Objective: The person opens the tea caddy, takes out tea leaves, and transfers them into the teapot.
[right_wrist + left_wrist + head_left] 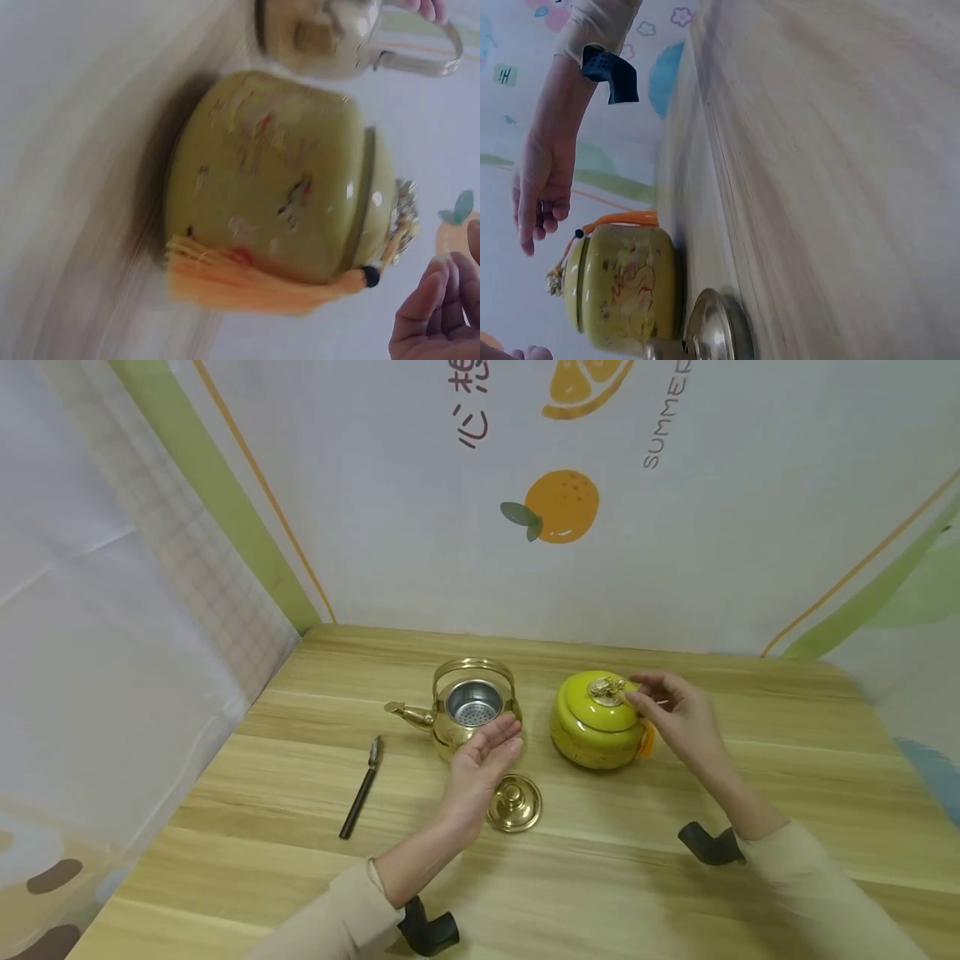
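Observation:
A yellow lidded jar [588,743] with a gold ornate knob [607,691] and an orange tassel [247,285] stands upright. My right hand [686,722] hovers beside the knob, fingers loosely bent; the right wrist view shows a gap between them. Left of the jar is a gold teapot [447,735], its handle raised and a metal strainer [474,703] in its uncovered mouth. Over the teapot's front right side, my left hand [472,777] holds nothing, palm turned up and fingers relaxed. Just beyond that hand, a round gold lid [516,803] lies knob up on the table.
A slim tool [363,793] with a black handle and metal tip lies on the wooden table [285,768], left of the teapot. Behind the table's back edge hangs a white printed cloth [420,543]. Black curved pieces [429,931] show at both wrists.

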Tool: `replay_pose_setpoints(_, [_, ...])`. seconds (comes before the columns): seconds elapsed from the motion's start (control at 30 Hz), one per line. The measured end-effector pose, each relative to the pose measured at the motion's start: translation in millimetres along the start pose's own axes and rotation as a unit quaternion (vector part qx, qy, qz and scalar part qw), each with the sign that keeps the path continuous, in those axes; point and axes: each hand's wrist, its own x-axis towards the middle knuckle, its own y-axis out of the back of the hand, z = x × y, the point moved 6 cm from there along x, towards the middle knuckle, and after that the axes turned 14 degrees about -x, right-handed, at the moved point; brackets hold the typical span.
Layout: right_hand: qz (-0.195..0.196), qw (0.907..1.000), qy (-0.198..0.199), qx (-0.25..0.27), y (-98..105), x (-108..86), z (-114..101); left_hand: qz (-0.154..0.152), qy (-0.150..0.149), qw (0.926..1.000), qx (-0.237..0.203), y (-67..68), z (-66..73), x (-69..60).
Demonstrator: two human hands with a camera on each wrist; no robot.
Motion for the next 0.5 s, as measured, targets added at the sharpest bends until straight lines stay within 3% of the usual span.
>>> replay_pose_setpoints(0.17, [-0.001, 0.9997, -0.009, -0.022, -4, 6.7, 12, -0.025, 0.016, 0.9994, 0.016, -15.1, -18.5, 16.9])
replay_pose_setpoints(0.5, [-0.037, 0.996, 0.009, -0.08, -12, 17.7, 19, -0.019, 0.036, 0.9967, 0.07, -27.0, -41.2, 45.0])
